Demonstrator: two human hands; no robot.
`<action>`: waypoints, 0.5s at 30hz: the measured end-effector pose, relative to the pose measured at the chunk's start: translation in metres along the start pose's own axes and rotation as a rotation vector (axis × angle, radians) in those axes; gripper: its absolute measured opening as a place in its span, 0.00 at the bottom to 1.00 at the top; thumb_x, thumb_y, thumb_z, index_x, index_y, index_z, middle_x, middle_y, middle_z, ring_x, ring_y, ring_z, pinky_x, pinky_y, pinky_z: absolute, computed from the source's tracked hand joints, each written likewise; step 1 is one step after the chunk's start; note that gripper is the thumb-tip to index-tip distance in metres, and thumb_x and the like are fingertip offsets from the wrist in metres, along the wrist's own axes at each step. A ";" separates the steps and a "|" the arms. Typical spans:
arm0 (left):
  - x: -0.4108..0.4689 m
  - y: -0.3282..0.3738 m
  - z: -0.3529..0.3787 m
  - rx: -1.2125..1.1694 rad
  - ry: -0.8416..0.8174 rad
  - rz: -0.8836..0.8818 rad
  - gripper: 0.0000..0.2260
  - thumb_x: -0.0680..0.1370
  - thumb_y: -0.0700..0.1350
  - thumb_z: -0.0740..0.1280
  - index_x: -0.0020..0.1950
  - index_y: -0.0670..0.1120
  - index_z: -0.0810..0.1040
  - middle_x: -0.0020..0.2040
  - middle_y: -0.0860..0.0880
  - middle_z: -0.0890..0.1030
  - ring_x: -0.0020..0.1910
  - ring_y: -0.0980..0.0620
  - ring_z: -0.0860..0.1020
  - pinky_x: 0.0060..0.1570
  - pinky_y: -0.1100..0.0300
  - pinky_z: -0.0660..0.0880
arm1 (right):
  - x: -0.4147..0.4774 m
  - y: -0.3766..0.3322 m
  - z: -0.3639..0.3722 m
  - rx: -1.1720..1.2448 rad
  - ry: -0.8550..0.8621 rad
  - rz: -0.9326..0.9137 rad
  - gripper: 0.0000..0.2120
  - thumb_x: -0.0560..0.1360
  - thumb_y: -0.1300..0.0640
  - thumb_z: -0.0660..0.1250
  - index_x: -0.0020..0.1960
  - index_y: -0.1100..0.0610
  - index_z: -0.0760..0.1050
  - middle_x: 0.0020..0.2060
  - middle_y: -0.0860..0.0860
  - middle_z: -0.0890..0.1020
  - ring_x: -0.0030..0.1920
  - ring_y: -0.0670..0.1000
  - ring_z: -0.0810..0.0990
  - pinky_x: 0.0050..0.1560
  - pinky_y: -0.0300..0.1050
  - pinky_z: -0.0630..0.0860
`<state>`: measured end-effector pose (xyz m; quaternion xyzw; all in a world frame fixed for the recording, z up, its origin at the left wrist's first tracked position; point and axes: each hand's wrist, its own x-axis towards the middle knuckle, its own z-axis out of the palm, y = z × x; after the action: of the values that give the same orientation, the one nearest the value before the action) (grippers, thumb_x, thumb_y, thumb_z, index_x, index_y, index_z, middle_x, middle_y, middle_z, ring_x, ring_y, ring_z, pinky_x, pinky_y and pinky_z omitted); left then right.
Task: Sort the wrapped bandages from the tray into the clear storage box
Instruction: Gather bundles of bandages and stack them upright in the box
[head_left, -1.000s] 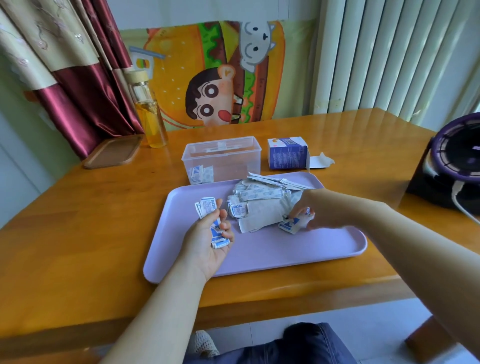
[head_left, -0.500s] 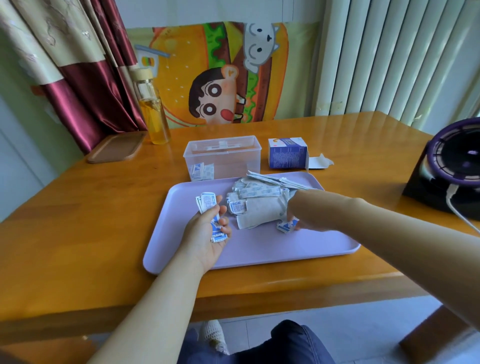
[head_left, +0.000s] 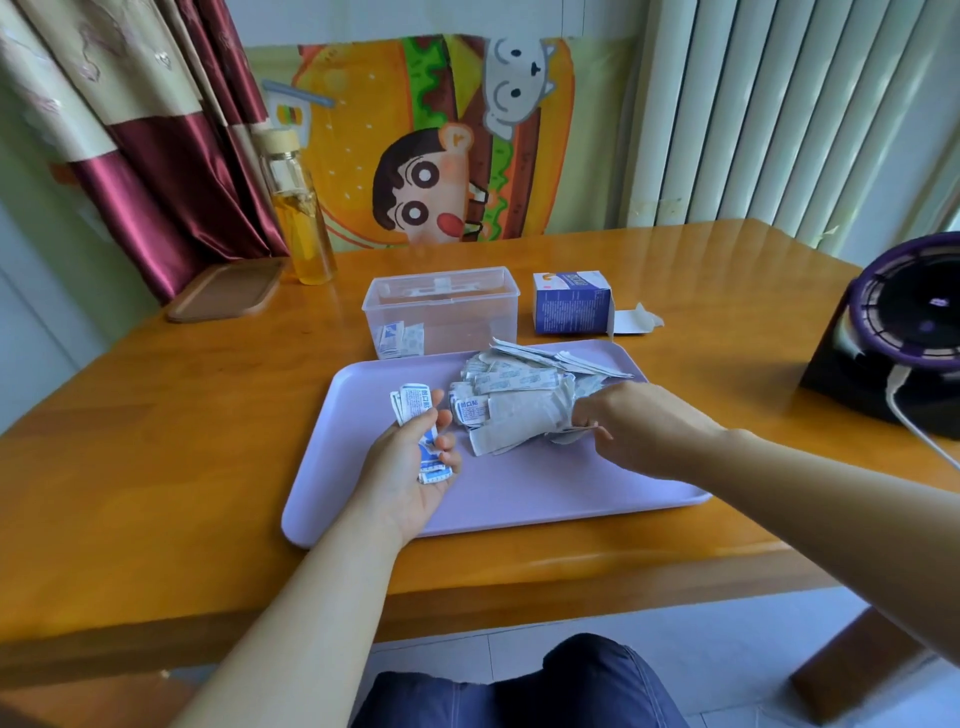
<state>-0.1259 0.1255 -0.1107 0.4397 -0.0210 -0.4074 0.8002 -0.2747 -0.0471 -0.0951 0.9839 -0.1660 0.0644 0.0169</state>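
Note:
A lilac tray (head_left: 509, 493) lies on the wooden table. A heap of white wrapped bandages (head_left: 514, 405) fills its far right part. My left hand (head_left: 410, 467), palm up over the tray's left half, holds a small stack of blue-and-white wrapped bandages (head_left: 415, 410). My right hand (head_left: 634, 426) reaches into the heap's right edge, fingers curled down among the wrappers; whether it grips one is hidden. The clear storage box (head_left: 441, 306) stands just behind the tray, with a few wrapped bandages (head_left: 397, 340) leaning in its left front corner.
A blue-and-white carton (head_left: 571, 304) with an open flap sits right of the box. A bottle of yellow liquid (head_left: 301, 208) and a brown wooden tray (head_left: 228, 291) stand at the back left. A dark purple fan (head_left: 904, 332) with a white cable occupies the right edge.
My right hand has moved from the near edge of the heap, where a blue wrapper showed under it, further up into the heap. My left hand keeps its stack.

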 end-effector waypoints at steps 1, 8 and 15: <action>0.000 0.000 0.000 -0.003 -0.010 -0.005 0.07 0.80 0.39 0.60 0.53 0.44 0.78 0.38 0.48 0.75 0.27 0.58 0.68 0.24 0.69 0.67 | -0.002 0.002 0.000 0.041 0.030 -0.015 0.10 0.71 0.66 0.60 0.46 0.54 0.76 0.40 0.48 0.76 0.44 0.55 0.76 0.38 0.49 0.72; -0.003 -0.001 0.006 0.140 -0.087 -0.148 0.07 0.80 0.43 0.62 0.50 0.43 0.78 0.36 0.48 0.74 0.23 0.59 0.65 0.21 0.70 0.65 | -0.009 -0.022 -0.018 0.248 0.362 -0.344 0.08 0.71 0.66 0.69 0.48 0.58 0.81 0.43 0.50 0.82 0.42 0.51 0.79 0.40 0.42 0.76; -0.020 -0.004 0.021 0.259 -0.220 -0.243 0.07 0.76 0.48 0.66 0.44 0.46 0.80 0.34 0.47 0.78 0.29 0.58 0.65 0.23 0.71 0.62 | 0.006 -0.038 0.001 0.160 0.691 -0.509 0.08 0.73 0.67 0.64 0.45 0.61 0.81 0.45 0.56 0.81 0.44 0.56 0.80 0.42 0.48 0.77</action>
<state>-0.1499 0.1234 -0.0937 0.4912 -0.1075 -0.5403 0.6747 -0.2563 -0.0133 -0.0961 0.9123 0.1026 0.3962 0.0104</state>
